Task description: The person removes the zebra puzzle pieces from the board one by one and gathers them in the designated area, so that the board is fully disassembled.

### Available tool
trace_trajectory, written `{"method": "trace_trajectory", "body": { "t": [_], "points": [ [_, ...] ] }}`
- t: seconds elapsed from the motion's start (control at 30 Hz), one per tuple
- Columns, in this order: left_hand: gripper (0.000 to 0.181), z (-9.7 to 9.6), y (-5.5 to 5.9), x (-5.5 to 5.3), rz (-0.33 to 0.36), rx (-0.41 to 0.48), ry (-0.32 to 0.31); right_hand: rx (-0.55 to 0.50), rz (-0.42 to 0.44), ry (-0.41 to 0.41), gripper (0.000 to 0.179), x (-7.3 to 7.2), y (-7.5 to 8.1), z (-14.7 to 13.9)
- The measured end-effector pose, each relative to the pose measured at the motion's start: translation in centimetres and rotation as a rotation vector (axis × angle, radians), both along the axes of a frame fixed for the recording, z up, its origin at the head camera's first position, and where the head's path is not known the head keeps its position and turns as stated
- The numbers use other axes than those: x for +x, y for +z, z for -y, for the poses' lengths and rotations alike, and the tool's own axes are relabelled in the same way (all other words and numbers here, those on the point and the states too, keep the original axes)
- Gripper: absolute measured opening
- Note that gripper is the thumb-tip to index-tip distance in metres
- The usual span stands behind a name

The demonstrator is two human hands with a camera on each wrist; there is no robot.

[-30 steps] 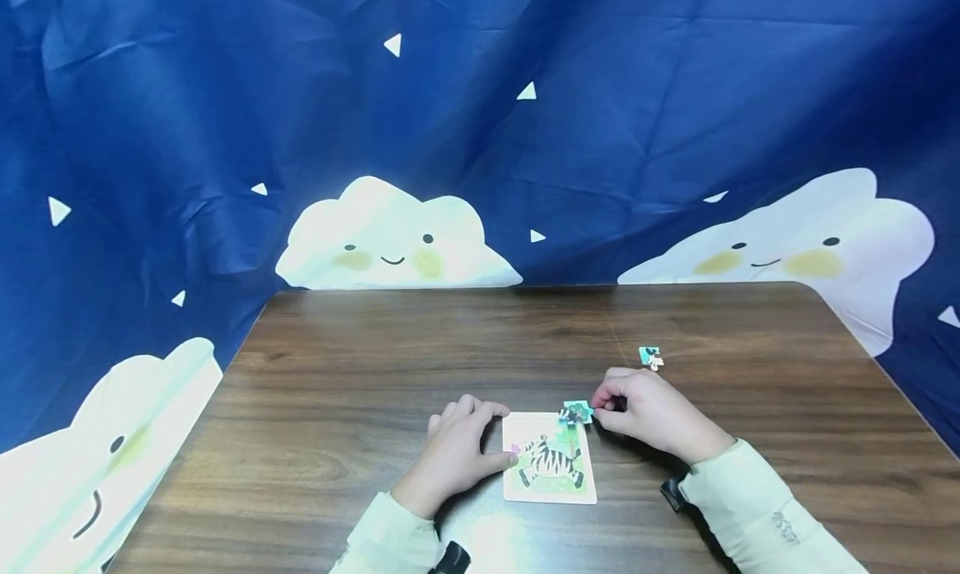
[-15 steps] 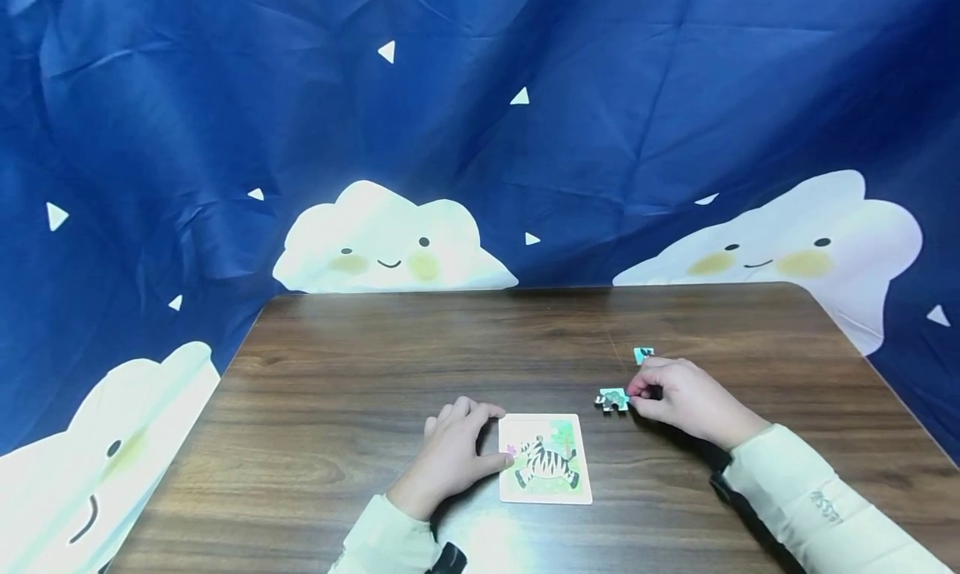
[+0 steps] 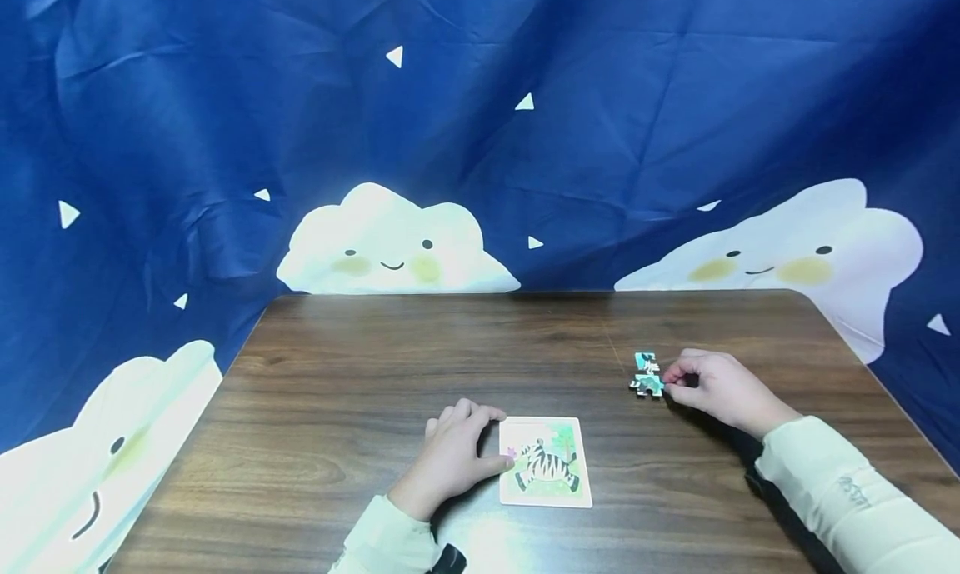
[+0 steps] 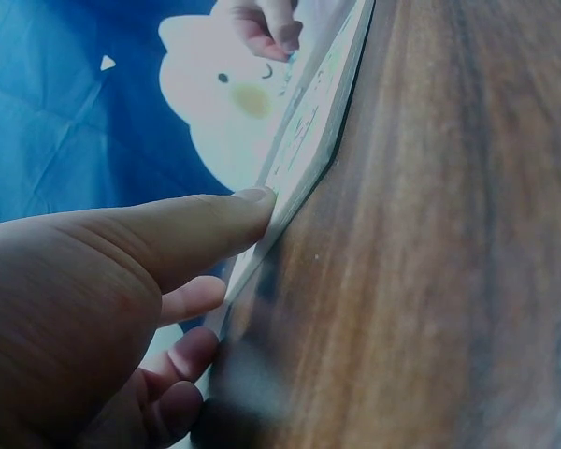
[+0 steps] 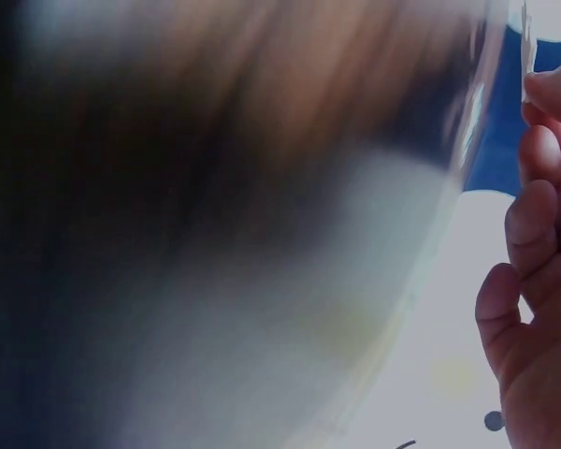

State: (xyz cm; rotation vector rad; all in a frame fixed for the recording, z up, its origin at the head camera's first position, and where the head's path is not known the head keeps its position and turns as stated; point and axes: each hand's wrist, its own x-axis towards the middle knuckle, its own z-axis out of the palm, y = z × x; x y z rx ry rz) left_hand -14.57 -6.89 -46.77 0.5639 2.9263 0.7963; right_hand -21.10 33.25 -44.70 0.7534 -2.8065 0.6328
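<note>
Between thumb and index finger, my right hand [image 3: 723, 391] pinches a small jigsaw puzzle piece [image 3: 648, 384] with teal and green on it. Just behind that piece lies a second teal puzzle piece [image 3: 646, 361] with black and white marks; the two overlap in the head view. My left hand [image 3: 452, 453] rests at the left side of a square puzzle board [image 3: 551, 501] with a running zebra picture. Its thumb [image 4: 248, 210] lies on the board's edge, and the index finger reaches the far left corner. The right wrist view shows the held piece edge-on at the fingertips.
The brown wooden table [image 3: 360, 374] extends around the hands, with a rounded far edge. A blue cloth [image 3: 465, 124] with white clouds and triangles hangs behind it. Pale sleeves [image 3: 847, 491] cover both forearms.
The right hand has carried the pinched puzzle piece from the board's top right corner, away and to the right, up to the other piece. The left hand and board have stayed put.
</note>
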Motion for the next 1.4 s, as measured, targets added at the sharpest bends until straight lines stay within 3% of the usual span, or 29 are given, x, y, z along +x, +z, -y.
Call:
{"method": "trace_trajectory", "body": {
  "t": [0.37, 0.63, 1.1, 1.4],
  "points": [
    [0.057, 0.1, -0.3, -0.1, -0.015, -0.017, -0.003, 0.041, -0.012, -0.085, 0.012, -0.9, -0.4, -3.4],
    [0.057, 0.2, -0.2, -0.1, -0.01, -0.006, -0.008, 0.041, -0.05, -0.1, 0.012, -1.7, -0.5, -5.1],
    [0.057, 0.2, -0.1, -0.1, -0.004, -0.022, -0.01, 0.128, 0.173, -0.158, 0.008, -3.4, -0.3, -6.5],
    [0.057, 0.2, -0.2, -0.2, 0.006, -0.031, -0.005, 0.126, 0.2, -0.161, 0.01, -4.0, -0.2, -6.8]
  ]
}}
